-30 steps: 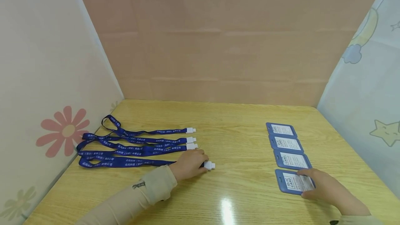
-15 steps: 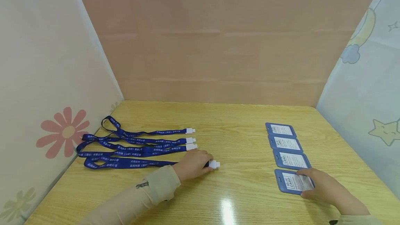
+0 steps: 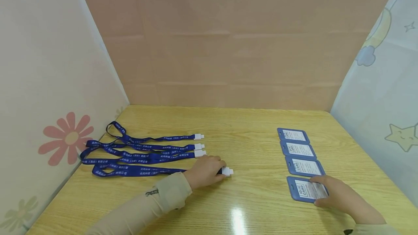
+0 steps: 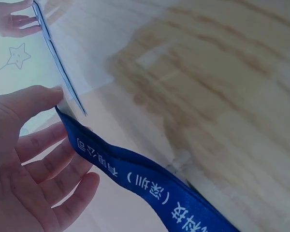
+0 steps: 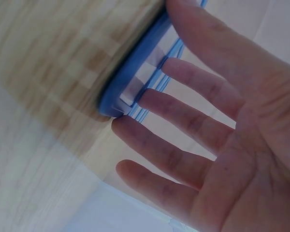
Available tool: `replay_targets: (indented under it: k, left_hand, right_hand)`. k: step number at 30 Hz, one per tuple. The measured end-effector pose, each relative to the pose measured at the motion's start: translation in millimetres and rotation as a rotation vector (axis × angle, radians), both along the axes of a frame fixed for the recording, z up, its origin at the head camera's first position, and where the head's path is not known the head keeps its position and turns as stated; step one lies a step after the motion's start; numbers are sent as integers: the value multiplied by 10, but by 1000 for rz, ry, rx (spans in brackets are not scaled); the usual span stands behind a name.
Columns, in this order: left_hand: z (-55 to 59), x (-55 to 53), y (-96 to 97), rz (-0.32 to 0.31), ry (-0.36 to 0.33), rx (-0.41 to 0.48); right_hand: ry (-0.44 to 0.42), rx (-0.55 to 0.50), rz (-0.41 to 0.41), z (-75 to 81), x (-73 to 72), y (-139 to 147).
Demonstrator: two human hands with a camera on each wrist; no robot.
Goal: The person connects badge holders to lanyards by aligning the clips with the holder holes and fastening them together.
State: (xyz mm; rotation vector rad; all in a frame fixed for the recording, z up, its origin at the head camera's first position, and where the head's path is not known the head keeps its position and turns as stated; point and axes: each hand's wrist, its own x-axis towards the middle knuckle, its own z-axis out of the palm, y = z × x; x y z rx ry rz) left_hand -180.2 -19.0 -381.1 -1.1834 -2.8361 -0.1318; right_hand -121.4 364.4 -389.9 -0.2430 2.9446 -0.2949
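Observation:
My left hand pinches the nearest blue lanyard just behind its white buckle, which sticks out to the right of the fingers. In the left wrist view, the lanyard's blue strap with white lettering trails away from the thumb and fingertips. At the right of the table, my right hand holds the nearest blue badge holder by its long edges, thumb on the near edge and fingers on the far one. Seen by the right wrist camera, the fingertips touch the holder's blue rim; the holder lies flat on the table.
Several more lanyards, such as the farthest lanyard, lie side by side on the left, buckles pointing right. Beyond the right hand is a column of further badge holders. Wood-grain table spans between them; cloth walls enclose it.
My left hand has slid right, dragging the nearest lanyard along; its looped end has followed the same way. The right hand and the badge holder have stayed put.

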Motion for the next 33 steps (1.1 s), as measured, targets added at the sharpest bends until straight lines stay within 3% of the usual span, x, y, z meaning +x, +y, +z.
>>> replay_targets:
  k: [13,21,33]
  left_hand:
    - [15,1,78,-18,1,10]
    - [15,0,140,-54,37,15]
    - [4,27,222,-60,-9,-22]
  right_hand:
    - [16,-4,7,-2,11,7]
    - [8,-4,0,2,15,12]
    - [20,-20,-2,-5,27,5]
